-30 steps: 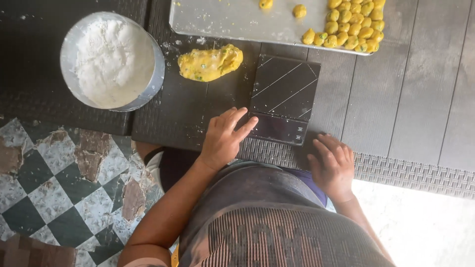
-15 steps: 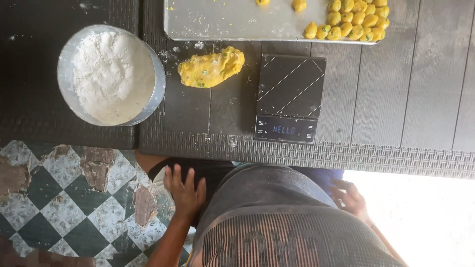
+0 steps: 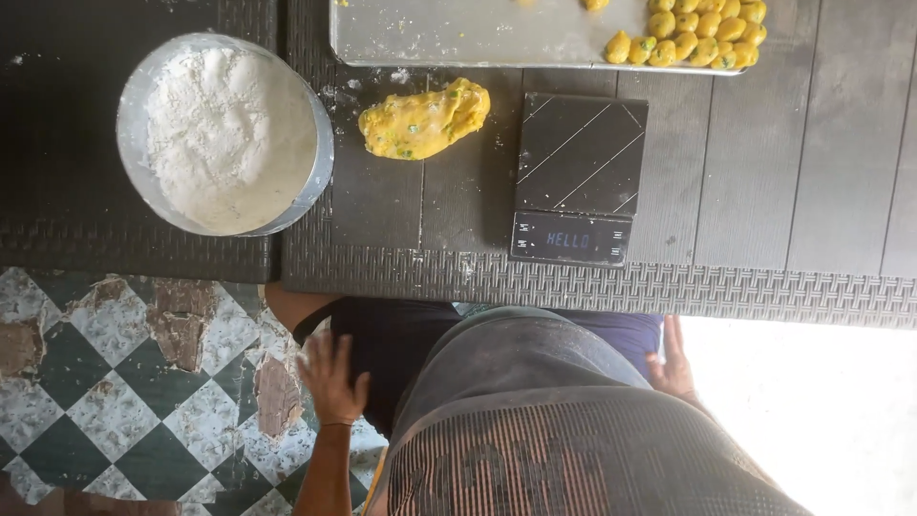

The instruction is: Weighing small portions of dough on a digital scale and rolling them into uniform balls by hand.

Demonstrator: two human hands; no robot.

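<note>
My left hand (image 3: pixel 330 378) hangs below the table edge beside my lap, fingers spread and holding nothing. At my other side my right hand (image 3: pixel 672 365) rests flat and empty too. On the dark table in front of me lies a lump of yellow dough (image 3: pixel 423 119) flecked with green. To its right sits a black kitchen scale (image 3: pixel 578 177) with a lit display. A metal bowl of white flour (image 3: pixel 225 134) stands at the left.
A metal tray (image 3: pixel 458 33) at the table's far edge carries several small yellow dough balls (image 3: pixel 693 36) at its right end. The dark slatted table (image 3: pixel 783 191) has a woven front rim. Green and white chequered floor tiles (image 3: pixel 115 401), partly worn, show lower left.
Both hands have left the scale and the table and dropped to my sides. The scale's display has lit up. The view has shifted down slightly.
</note>
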